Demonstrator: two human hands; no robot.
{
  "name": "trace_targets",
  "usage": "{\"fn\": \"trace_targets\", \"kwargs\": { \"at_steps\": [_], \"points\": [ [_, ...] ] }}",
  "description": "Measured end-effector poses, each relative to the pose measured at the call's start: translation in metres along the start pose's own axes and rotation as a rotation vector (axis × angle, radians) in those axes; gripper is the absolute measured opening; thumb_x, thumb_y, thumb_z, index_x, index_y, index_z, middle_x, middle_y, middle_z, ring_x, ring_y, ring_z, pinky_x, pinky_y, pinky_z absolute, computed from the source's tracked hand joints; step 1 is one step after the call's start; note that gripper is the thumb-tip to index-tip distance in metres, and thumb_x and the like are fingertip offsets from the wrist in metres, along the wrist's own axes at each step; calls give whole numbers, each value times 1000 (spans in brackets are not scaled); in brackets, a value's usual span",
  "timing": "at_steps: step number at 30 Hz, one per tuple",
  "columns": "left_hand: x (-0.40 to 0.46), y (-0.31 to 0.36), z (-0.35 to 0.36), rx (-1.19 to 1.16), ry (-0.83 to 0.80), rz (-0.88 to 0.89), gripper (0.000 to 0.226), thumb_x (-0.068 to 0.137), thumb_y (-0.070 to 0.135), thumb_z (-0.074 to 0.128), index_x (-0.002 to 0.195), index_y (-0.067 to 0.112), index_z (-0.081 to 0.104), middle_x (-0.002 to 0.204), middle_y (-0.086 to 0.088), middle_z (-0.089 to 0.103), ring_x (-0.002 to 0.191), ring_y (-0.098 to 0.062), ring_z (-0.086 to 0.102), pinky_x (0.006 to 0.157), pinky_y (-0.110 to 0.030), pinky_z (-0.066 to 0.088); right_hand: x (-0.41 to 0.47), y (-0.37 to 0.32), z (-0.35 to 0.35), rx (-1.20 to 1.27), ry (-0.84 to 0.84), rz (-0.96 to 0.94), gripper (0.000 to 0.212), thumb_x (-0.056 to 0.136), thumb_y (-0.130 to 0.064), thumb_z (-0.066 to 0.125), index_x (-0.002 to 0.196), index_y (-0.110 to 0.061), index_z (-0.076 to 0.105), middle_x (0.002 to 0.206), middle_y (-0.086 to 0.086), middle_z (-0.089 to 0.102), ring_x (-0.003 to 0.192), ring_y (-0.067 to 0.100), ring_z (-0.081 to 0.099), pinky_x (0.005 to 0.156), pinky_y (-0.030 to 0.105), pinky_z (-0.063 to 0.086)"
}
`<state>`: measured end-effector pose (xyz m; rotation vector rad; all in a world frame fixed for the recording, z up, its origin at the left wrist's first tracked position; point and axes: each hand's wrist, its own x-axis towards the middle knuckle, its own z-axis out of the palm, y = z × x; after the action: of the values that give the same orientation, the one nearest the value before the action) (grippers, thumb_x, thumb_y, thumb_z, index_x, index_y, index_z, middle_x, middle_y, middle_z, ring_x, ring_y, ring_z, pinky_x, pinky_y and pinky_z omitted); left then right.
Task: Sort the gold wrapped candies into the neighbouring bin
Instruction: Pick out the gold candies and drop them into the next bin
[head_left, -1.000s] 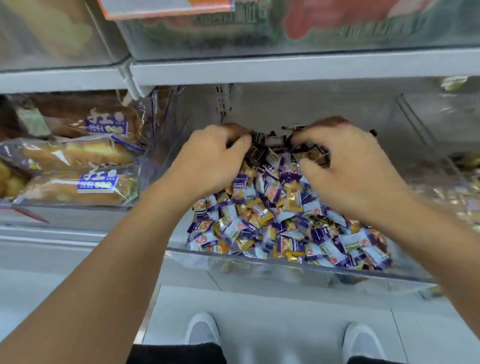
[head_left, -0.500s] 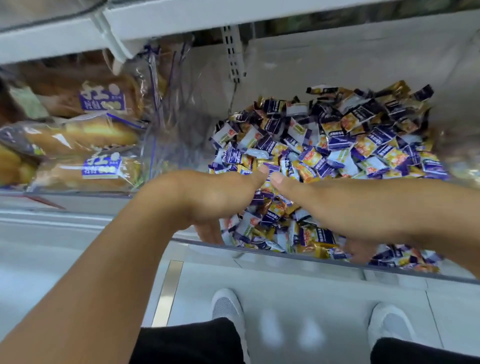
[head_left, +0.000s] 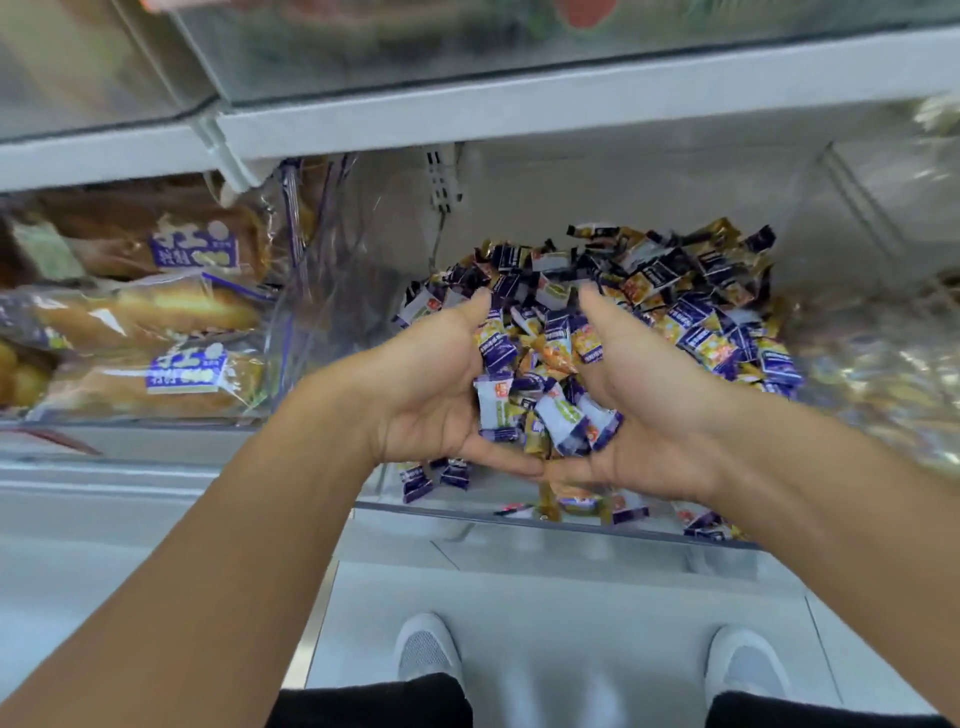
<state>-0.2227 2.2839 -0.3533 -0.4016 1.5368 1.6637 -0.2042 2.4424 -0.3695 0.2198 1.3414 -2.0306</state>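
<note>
Two hands had turned palms-up since half a second before; the clear bin (head_left: 519, 512) held the candy pile (head_left: 675, 291) at twelve o'clock; left hand (head_left: 436, 395) and right hand (head_left: 654, 410), little fingers touching, cupped a scoop of candies (head_left: 540, 395) above the front rim; bread packs (head_left: 145, 332) lay at nine o'clock.

Both forearms are bare, with no sleeves, watch or rings in sight. The left hand (head_left: 431, 395) and right hand (head_left: 660, 410) are bare too, with short nails. At the bottom of the frame, two light grey shoes with a fine mesh weave show: the left shoe (head_left: 427, 652) at bottom centre, the right shoe (head_left: 744, 667) toward the lower right. Black trouser legs (head_left: 374, 701) cover the ankles along the bottom edge.
</note>
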Motion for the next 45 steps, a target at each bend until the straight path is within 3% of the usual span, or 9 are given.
{"fn": "trace_targets", "kwargs": {
  "at_steps": [4, 11, 17, 24, 29, 32, 37, 41, 45],
  "points": [
    [-1, 17, 3, -64, 55, 137, 67, 101, 61, 21, 129, 15, 62, 119, -13, 71, 110, -33, 67, 83, -52, 57, -6, -26, -1, 26, 56, -74, 70, 104, -54, 30, 65, -23, 79, 86, 19, 75, 88, 36, 71, 86, 52, 54],
    [11, 36, 6, -286, 22, 346, 59, 101, 55, 35, 130, 9, 57, 120, -17, 70, 105, -36, 69, 82, -49, 59, -3, -55, -11, 151, 185, -140, 70, 97, -66, 37, 122, -6, 63, 112, 17, 73, 102, 35, 71, 93, 50, 53],
    [20, 35, 8, -245, 108, 468, 14, 92, -3, 48, 102, -3, 58, 118, -21, 63, 113, -38, 65, 88, -51, 58, 4, -58, -22, -104, 272, -266, 13, 85, 6, 54, 95, 0, 60, 95, 18, 62, 77, 27, 64, 75, 40, 51],
    [33, 7, -28, 345, 474, 725, 83, 78, -17, 68, 137, 37, 48, 136, -6, 52, 104, -29, 66, 85, -45, 59, 12, -54, -49, -1000, 638, -582, 77, 81, 9, 66, 143, -32, 45, 131, 7, 56, 108, 25, 60, 83, 33, 54],
    [33, 9, -37, 632, 804, 919, 70, 84, -1, 73, 138, 34, 45, 127, 0, 55, 74, -22, 65, 68, -36, 61, 16, -54, -49, -1219, 640, -703, 87, 74, -4, 84, 147, -26, 42, 139, 9, 47, 114, 27, 56, 87, 24, 41],
    [26, 11, -36, 1044, 1102, 916, 36, 79, 32, 83, 104, 28, 57, 98, 1, 64, 71, -25, 62, 67, -35, 53, 18, -51, -53, -1412, 745, -770, 84, 69, 1, 84, 142, -20, 48, 140, 9, 45, 121, 29, 52, 94, 24, 40],
    [15, 10, -24, 1261, 725, 676, 36, 72, 51, 83, 61, 22, 65, 58, 6, 64, 59, -11, 62, 62, -28, 53, 4, -49, -48, -1621, 864, -755, 55, 74, -15, 84, 124, -19, 61, 125, 9, 51, 97, 31, 60, 80, 35, 52],
    [9, 5, -30, 1306, 552, 622, 27, 68, 47, 87, 78, 29, 70, 69, 11, 67, 59, 2, 59, 59, -20, 44, -22, -44, -35, -1518, 552, -766, 19, 76, -28, 85, 90, -24, 72, 79, -11, 64, 64, 2, 56, 58, 9, 39],
    [15, 2, -34, 1310, 498, 681, 45, 64, 49, 88, 103, 36, 69, 86, 12, 63, 62, 3, 55, 64, -24, 48, -17, -23, -20, -1736, 265, -597, 39, 83, -42, 76, 119, -36, 65, 101, -12, 61, 78, -1, 56, 72, 22, 46]
  ]
}}
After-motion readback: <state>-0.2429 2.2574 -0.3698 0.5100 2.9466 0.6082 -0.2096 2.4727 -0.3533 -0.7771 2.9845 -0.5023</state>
